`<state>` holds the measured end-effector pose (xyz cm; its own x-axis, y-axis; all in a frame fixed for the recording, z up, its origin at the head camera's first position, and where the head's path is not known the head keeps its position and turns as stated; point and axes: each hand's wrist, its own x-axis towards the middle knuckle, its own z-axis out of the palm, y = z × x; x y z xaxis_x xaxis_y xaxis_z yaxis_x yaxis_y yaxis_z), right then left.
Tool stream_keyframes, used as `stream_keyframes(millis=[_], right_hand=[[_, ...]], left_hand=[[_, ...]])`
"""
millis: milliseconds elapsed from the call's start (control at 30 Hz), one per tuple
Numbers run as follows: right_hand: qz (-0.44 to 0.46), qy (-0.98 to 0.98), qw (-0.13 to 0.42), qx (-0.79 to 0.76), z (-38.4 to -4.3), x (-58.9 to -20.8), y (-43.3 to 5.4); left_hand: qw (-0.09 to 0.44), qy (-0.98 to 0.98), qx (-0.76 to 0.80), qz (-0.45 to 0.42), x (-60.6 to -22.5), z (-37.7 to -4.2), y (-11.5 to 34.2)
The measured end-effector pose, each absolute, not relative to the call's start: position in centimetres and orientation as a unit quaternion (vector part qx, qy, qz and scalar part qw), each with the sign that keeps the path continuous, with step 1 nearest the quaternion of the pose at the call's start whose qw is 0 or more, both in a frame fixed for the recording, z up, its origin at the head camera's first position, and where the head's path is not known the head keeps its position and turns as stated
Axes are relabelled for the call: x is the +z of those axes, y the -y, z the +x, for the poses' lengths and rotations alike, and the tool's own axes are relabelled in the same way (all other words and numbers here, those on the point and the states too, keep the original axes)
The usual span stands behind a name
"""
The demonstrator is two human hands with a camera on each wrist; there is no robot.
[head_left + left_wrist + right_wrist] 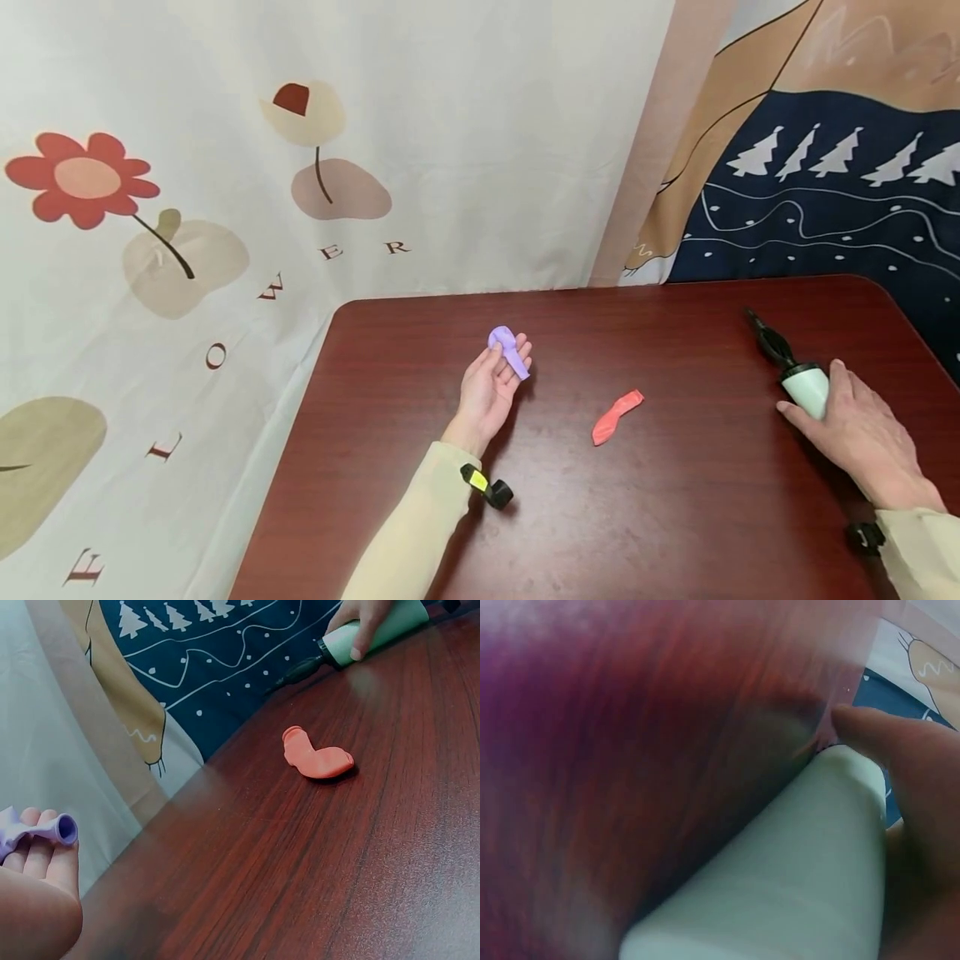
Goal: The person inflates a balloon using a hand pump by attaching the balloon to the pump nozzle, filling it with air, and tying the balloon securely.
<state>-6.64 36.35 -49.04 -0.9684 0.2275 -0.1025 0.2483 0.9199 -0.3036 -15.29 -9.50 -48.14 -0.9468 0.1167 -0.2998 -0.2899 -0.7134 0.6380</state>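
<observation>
My left hand (495, 379) lies palm up over the dark red table (637, 517). It pinches a limp purple balloon (510, 350) between thumb and fingertips. In the left wrist view the purple balloon (34, 829) drapes over the fingers (45, 859). A flat red balloon (617, 415) lies loose mid-table, and it is seen too as the red balloon (319, 757). My right hand (862, 437) grips a pale green balloon pump (806, 387) with a black nozzle, lying on the table at the right. Up close, the pump's barrel (780, 885) sits under my thumb (922, 787).
A flower-print cloth (187, 250) hangs behind and to the left of the table. A blue and tan cloth with white trees (825, 192) hangs at the back right. The table's left edge is close to my left forearm.
</observation>
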Motion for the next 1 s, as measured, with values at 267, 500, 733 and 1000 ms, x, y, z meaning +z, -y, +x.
stream_keyframes(millis=[267, 500, 733, 1000], right_hand=[[0.129, -0.98, 0.037, -0.146, -6.7, -48.6, -36.2], [0.132, -0.976, 0.045, -0.169, -6.2, -47.9, -35.4], [0.086, -0.972, 0.035, -0.218, -5.5, -46.4, -32.3], [0.013, -0.965, 0.017, -0.263, -4.5, -45.5, -27.4]], left_hand=[[0.103, -0.353, 0.92, -0.136, -48.2, -15.2, 9.3], [0.101, -0.353, 0.92, -0.136, -48.0, -14.9, 8.8], [0.086, -0.343, 0.925, -0.138, -47.3, -15.1, 8.2], [0.068, -0.309, 0.935, -0.16, -46.7, -15.4, 7.2]])
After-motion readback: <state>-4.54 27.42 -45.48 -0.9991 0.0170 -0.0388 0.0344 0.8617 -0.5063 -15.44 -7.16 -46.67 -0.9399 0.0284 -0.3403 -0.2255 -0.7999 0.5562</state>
